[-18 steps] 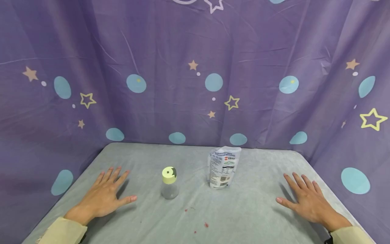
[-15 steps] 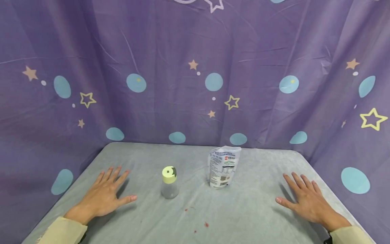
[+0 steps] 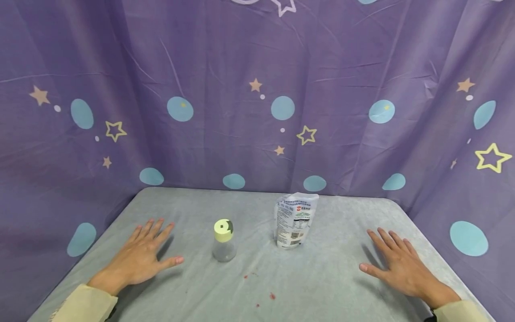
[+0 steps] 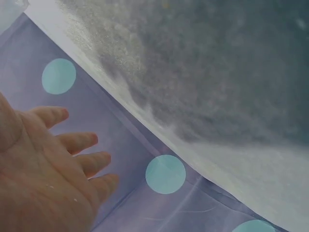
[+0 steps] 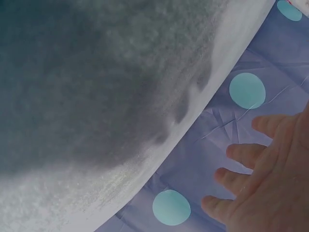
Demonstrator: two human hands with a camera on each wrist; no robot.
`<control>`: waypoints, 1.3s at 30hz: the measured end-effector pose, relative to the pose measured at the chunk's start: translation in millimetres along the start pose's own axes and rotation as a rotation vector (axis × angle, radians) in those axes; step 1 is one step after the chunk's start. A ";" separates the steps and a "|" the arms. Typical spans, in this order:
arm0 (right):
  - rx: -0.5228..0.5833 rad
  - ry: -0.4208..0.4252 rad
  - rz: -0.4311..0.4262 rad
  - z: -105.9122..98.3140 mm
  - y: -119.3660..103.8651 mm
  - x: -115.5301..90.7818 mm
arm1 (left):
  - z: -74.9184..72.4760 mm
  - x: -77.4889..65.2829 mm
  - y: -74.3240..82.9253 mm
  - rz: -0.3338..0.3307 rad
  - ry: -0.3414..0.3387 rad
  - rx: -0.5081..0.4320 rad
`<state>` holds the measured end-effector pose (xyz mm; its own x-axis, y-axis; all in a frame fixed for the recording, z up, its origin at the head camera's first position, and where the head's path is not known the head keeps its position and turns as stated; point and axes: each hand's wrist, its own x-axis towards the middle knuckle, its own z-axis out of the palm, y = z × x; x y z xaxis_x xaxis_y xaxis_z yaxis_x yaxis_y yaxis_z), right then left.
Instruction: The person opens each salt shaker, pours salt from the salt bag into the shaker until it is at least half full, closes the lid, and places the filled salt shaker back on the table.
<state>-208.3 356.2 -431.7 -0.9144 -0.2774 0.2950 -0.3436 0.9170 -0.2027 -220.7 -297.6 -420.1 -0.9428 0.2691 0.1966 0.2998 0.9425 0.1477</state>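
Both the left hand (image 3: 137, 258) and right hand (image 3: 404, 267) spread wide, holding nothing. Between them, a yellow-capped bottle (image 3: 224, 241), nearer the left, and a white pouch (image 3: 295, 221) stand untouched; handling seems not yet begun.

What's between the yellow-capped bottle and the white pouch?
Nothing stands there: the head view shows only bare grey table between the bottle and the pouch.

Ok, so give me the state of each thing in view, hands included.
Clear jar: upright, yellow lid on
Pouch: standing; whether sealed, can't tell
Left hand: fingers spread, holding nothing
Right hand: fingers spread, holding nothing
Table: marked with red spots
Curtain: hanging, creased
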 end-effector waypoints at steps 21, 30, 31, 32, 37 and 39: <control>0.042 0.058 -0.083 5.7 -14.9 -1.7 | 7.5 5.8 12.0 0.027 0.004 -0.015; 0.034 0.081 -0.107 7.4 -22.7 -3.9 | 10.1 9.7 17.4 0.056 0.020 -0.037; 0.032 0.084 -0.110 7.6 -23.5 -4.1 | 10.8 10.3 18.1 0.058 0.019 -0.040; 0.030 0.085 -0.113 7.8 -24.2 -4.3 | 11.6 10.8 18.8 0.060 0.020 -0.042; 0.019 0.104 -0.143 9.8 -25.9 -4.0 | 14.9 12.6 21.1 0.061 0.018 -0.058; 0.017 0.112 -0.153 10.3 -26.3 -3.5 | 15.6 13.1 21.7 0.062 0.021 -0.065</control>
<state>-198.3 330.0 -437.0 -0.8219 -0.3790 0.4252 -0.4814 0.8612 -0.1629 -228.9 -270.5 -429.3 -0.9191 0.3219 0.2272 0.3671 0.9090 0.1972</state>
